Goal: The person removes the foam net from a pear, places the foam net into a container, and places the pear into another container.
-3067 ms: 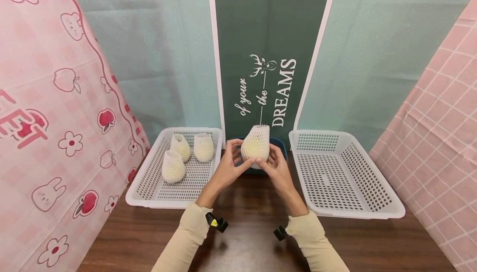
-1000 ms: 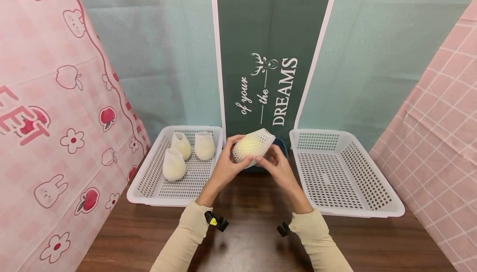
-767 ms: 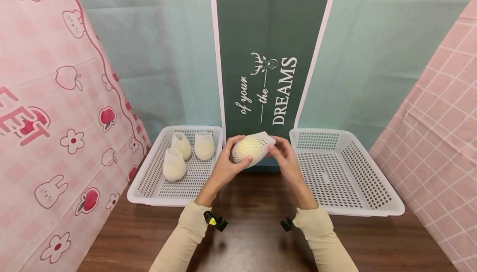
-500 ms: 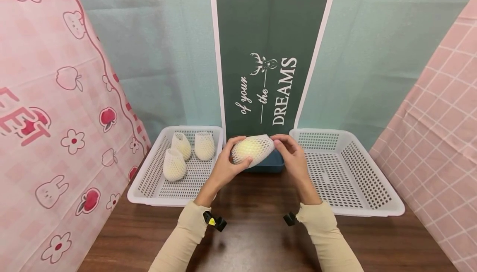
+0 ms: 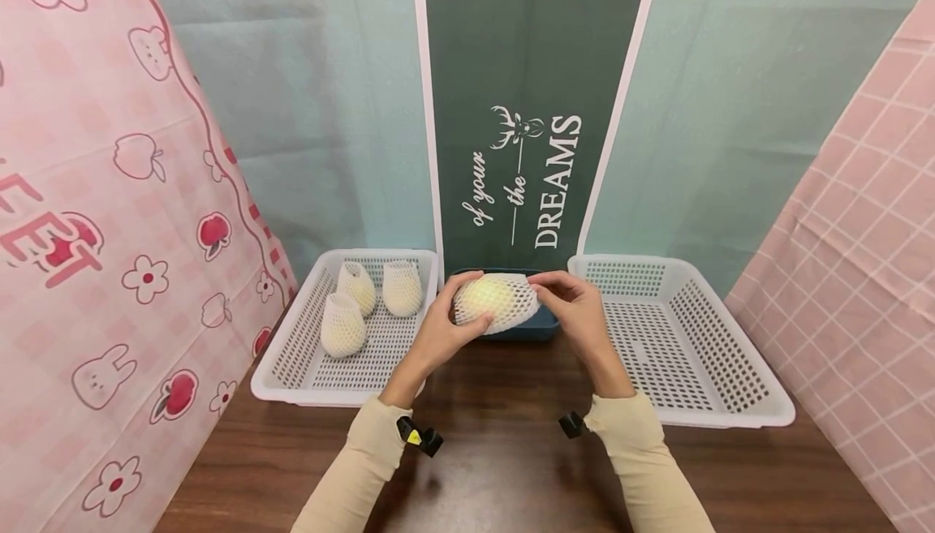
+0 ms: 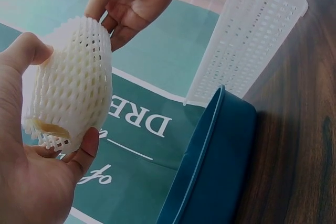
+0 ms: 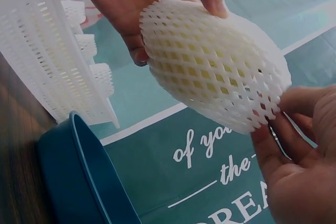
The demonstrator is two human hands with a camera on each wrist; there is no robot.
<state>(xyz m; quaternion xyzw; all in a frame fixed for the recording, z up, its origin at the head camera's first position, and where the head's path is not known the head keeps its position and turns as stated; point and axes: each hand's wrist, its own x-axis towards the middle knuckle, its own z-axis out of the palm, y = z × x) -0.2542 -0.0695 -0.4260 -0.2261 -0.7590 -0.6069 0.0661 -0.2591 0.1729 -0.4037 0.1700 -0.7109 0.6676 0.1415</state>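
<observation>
Head view gives me two beige sleeves [image 5: 351, 468] nearest, reaching over a dark wooden surface [image 5: 489, 468]. Ahead of them, the left hand [image 5: 437, 328] curls round a white foam net [image 5: 517, 304] with a pale yellow, rounded item [image 5: 485, 296] inside. I see the right hand [image 5: 580, 318] pinching the edge of the net's right end between thumb and fingers, so the net lies on its side, held in the air between the hands. Just beyond and below both hands stands a blue basin [image 5: 542, 326]. Left of the left hand, a white slotted basket [image 5: 321, 396] holds three netted items [image 5: 343, 328], narrower ends up. Right of the right hand sits a second white basket [image 5: 730, 419]. Farthest from the hands, I see a dark green cloth panel [image 5: 540, 30] printed with a stag's head and "DREAMS".
</observation>
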